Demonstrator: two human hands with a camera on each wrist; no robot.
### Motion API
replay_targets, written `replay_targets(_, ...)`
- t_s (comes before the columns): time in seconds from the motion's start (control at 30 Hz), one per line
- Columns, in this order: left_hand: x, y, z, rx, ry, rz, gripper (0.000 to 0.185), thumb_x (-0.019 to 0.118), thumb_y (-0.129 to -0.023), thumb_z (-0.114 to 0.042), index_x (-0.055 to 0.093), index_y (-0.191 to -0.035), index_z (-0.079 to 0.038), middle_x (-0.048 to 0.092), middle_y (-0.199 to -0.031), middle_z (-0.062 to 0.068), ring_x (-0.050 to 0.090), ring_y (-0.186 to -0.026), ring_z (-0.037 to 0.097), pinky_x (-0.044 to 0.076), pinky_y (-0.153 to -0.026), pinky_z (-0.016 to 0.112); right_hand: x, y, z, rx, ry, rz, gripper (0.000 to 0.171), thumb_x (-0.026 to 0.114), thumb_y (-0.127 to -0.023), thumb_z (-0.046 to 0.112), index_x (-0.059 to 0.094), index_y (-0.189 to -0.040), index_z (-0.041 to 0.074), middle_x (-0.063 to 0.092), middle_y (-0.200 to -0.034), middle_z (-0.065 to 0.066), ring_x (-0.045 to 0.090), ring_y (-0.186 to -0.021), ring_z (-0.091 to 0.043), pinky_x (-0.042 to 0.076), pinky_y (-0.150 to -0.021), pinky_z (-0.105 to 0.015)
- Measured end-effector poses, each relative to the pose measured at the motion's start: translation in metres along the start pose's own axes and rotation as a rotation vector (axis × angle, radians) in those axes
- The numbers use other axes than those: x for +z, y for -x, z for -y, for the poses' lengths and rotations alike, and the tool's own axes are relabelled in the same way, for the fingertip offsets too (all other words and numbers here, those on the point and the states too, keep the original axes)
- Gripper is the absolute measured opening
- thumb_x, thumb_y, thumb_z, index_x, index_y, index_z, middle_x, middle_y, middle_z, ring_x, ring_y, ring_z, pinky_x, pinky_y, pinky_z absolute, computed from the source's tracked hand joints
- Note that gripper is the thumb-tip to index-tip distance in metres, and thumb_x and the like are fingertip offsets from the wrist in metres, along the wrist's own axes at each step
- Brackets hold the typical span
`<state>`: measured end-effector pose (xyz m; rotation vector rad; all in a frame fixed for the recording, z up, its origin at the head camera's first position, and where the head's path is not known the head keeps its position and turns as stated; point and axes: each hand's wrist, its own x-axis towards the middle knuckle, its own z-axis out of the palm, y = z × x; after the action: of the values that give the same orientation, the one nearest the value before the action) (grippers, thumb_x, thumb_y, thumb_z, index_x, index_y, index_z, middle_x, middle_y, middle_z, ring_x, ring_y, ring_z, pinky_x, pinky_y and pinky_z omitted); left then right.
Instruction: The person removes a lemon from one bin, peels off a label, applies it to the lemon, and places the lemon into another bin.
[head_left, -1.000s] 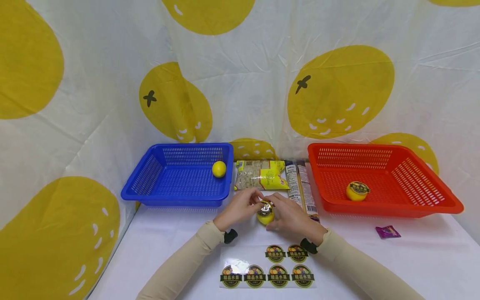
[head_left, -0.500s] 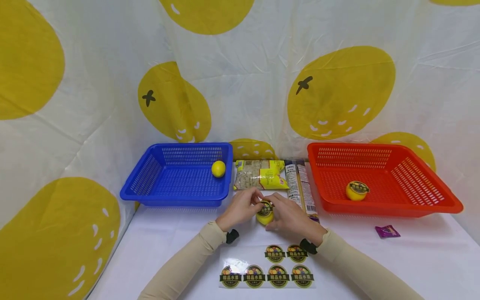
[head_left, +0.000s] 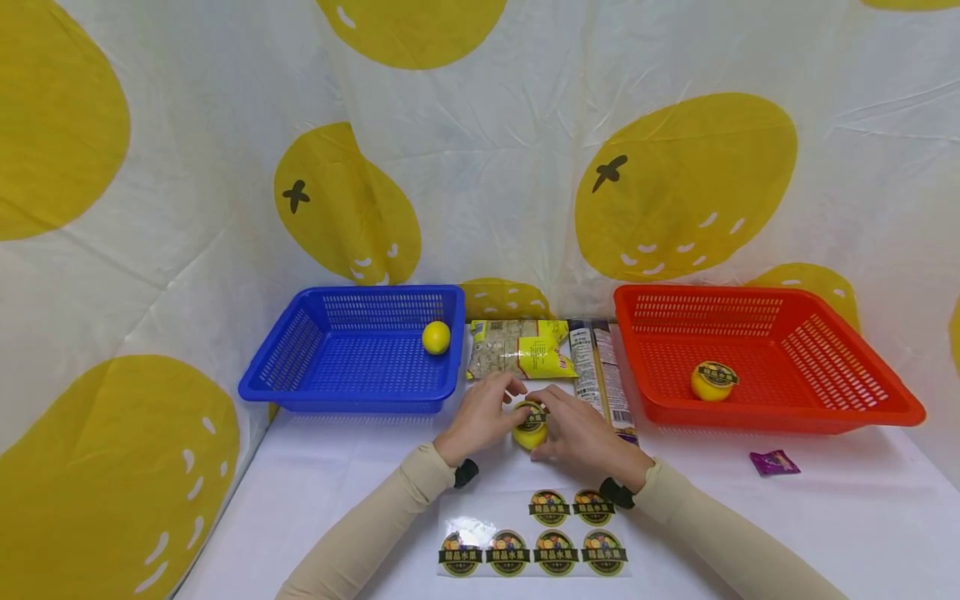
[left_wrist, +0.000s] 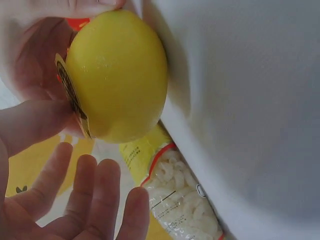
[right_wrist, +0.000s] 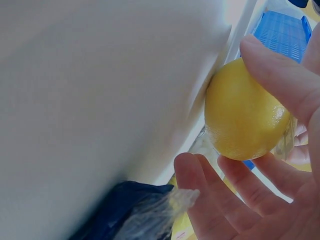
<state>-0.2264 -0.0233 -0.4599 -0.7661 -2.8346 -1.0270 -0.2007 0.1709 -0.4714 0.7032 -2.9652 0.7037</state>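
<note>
1. The lemon (head_left: 530, 433) sat on the white table (head_left: 337, 483), in the gap between the blue basket (head_left: 358, 392) on the left and the red basket (head_left: 825, 412) on the right, just far of the sticker sheet (head_left: 532, 542).
2. The right hand (head_left: 581, 433) cupped the lemon, thumb and fingers curled round it; the right-wrist view showed that grip plainly.
3. The left hand (head_left: 480, 417) had its thumb on the round sticker (head_left: 531, 414) on top of the fruit, while its other fingers lay loose and straight in the left-wrist view.
4. Risk: the label's edge stood off the curved skin in the left-wrist view, so it could crease or peel if not pressed flat.
5. Risk: the lemon was round and the grip light; a hard press might roll it toward the pasta bag (head_left: 517, 350).
6. Another lemon (head_left: 436, 337) lay in the blue basket, a labelled one (head_left: 712, 381) in the red.
</note>
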Motion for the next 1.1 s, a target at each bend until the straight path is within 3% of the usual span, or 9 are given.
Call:
replay_targets(0.23, 0.002, 0.009, 0.002, 0.065, -0.043, -0.028, 0.014, 0.073, -0.094, -0.025, 0.074, -0.106, -0.017, 0.069, -0.107, 0.003, 0.064, -0.099, 0.02, 0.05, -0.082, 0.028, 0.001, 0.001, -0.001, -0.007, 0.001, -0.011, 0.083, 0.099, -0.064, 0.033, 0.059, -0.135, 0.016, 0.064, -0.128, -0.001, 0.06, -0.098, -0.014, 0.056, -0.091, -0.042)
replay_targets(0.57, 0.003, 0.015, 0.006, 0.067, -0.041, -0.005, 0.018, 0.076, -0.093, -0.028, 0.078, -0.109, -0.02, 0.069, -0.109, -0.001, 0.063, -0.1, 0.02, 0.047, -0.083, 0.028, 0.001, 0.001, -0.001, -0.003, 0.004, -0.008, 0.085, 0.098, -0.065, 0.032, 0.058, -0.137, 0.014, 0.064, -0.131, -0.002, 0.063, -0.106, -0.017, 0.057, -0.096, -0.045)
replay_targets(1.1, 0.004, 0.014, 0.002, 0.062, -0.045, 0.0, 0.016, 0.081, -0.089, -0.03, 0.077, -0.1, -0.02, 0.069, -0.11, -0.001, 0.063, -0.099, 0.019, 0.046, -0.081, 0.027, -0.002, 0.0, 0.002, 0.02, -0.005, 0.022, 0.083, 0.097, -0.067, 0.032, 0.058, -0.137, 0.014, 0.064, -0.129, -0.002, 0.061, -0.102, -0.016, 0.056, -0.096, -0.046)
